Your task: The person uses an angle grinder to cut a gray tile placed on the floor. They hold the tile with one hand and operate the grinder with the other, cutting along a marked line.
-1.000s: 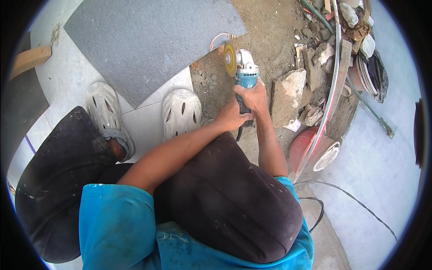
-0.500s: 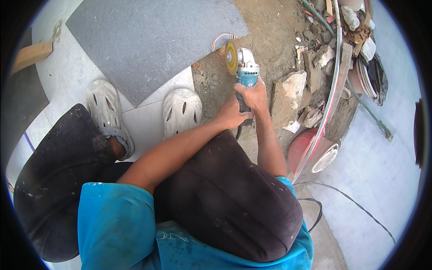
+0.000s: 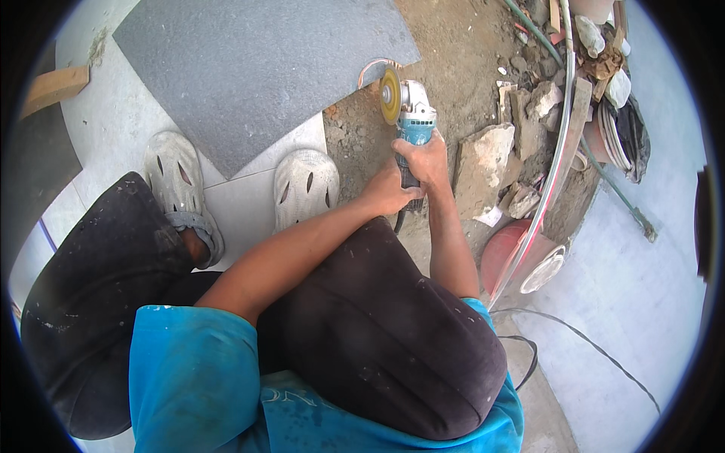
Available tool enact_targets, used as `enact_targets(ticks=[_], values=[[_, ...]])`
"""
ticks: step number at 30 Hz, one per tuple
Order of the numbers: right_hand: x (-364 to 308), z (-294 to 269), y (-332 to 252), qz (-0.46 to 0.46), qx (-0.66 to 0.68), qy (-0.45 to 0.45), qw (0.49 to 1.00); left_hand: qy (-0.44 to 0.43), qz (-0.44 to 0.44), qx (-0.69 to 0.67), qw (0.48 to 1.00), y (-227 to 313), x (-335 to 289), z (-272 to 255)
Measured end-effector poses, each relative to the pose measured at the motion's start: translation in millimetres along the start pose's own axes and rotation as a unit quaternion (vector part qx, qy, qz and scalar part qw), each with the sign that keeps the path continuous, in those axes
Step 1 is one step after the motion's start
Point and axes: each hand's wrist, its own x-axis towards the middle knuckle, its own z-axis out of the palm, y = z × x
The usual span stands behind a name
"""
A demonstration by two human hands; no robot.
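Observation:
I crouch over a blue angle grinder (image 3: pixel 411 113) with a yellow disc (image 3: pixel 390 95). My left hand (image 3: pixel 384 192) and my right hand (image 3: pixel 425 160) both grip its handle. The disc stands at the near right edge of a large dark grey tile (image 3: pixel 257 72) that lies on paler tiles (image 3: pixel 242 200). The disc's lower edge looks close to the tile's corner; contact cannot be judged. My pale perforated clogs (image 3: pixel 304 185) rest on the paler tiles just left of the grinder.
Bare dirt (image 3: pixel 461 53) with broken concrete chunks (image 3: pixel 483 162) lies right of the grinder. A clear hose (image 3: pixel 555 151) curves past a red bucket (image 3: pixel 521 257). A black cable (image 3: pixel 589 343) runs over the pale floor at right. A wood block (image 3: pixel 53 87) lies far left.
The grinder and both hands have shifted slightly, with the disc staying at the grey tile's edge. Little else differs.

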Motion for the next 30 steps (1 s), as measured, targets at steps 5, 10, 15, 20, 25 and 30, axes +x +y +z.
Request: enact_targets(ticks=[5,10,15,20,25,30], values=[[1.0,0.2,0.2,-0.001,-0.007,0.006,1.0,0.035,0.005,0.013,0.999,-0.2,1.2,3.6],[2.8,0.7,-1.9,0.004,-0.01,0.002,1.0,0.039,0.004,0.016,0.999,-1.7,3.4,3.9],[5.3,0.9,0.2,0.003,-0.009,0.001,1.0,0.022,0.006,0.012,1.0,-1.5,4.8,2.0],[7.6,2.2,1.2,0.005,-0.016,0.001,1.0,-0.024,-0.026,0.0,0.999,-2.2,7.9,-3.2],[7.9,2.5,1.6,0.004,-0.014,0.004,1.0,0.038,-0.005,0.029,0.999,-4.6,9.1,3.2],[8.4,1.6,1.0,-0.001,-0.021,0.009,1.0,0.044,0.007,0.029,0.999,-3.6,8.7,2.4]])
